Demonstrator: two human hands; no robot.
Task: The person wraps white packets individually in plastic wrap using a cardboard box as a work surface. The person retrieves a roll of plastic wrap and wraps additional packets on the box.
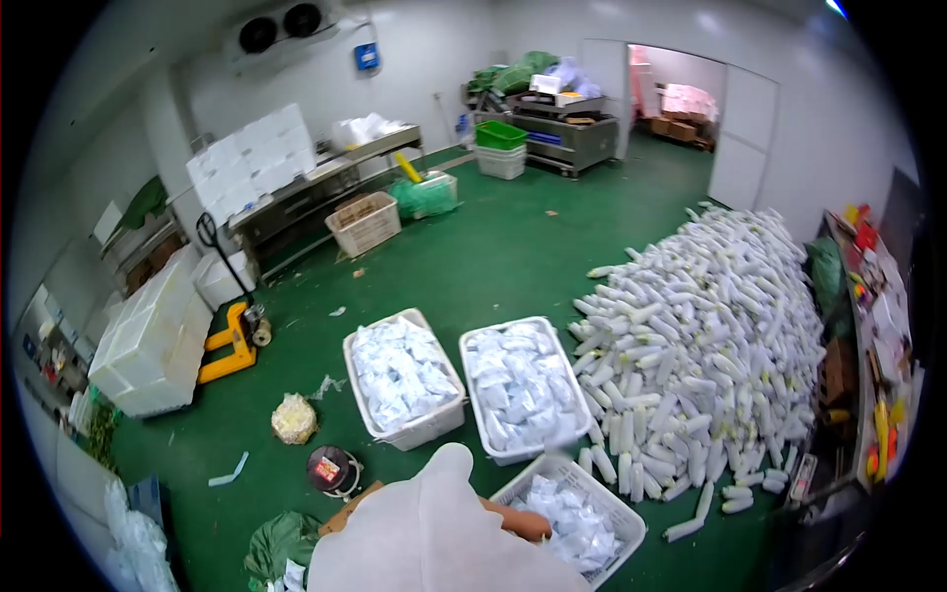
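A person's right hand [534, 526] reaches over the left rim of a white basket [628, 514] on the green floor [473, 252], with the bare forearm coming out from under a pale hood or cap [444, 523] that hides most of the body. Inside the basket lies a loose heap of shiny white packets [582, 528]. From the right hand they spread mainly to its right, the closest ones just beside the fingers. The basket's long side slants from far left down to near right, so the hand comes in near its left corner; the packets point every which way. From where I stand I cannot tell whether those fingers grip a packet or are slack. The left hand is out of sight, so the right is the nearer one I can see. Just beyond the basket and a little left stands a tub [538, 452] full of similar packets, and farther left another tub [434, 434], filled the same way. Beyond the basket to its right, a great pile of long white radishes [700, 335], as they appear, spills across the floor, a few reaching close to its side. Well left of the basket sit a dark round drum [330, 469] and a crumpled green sack [281, 546].
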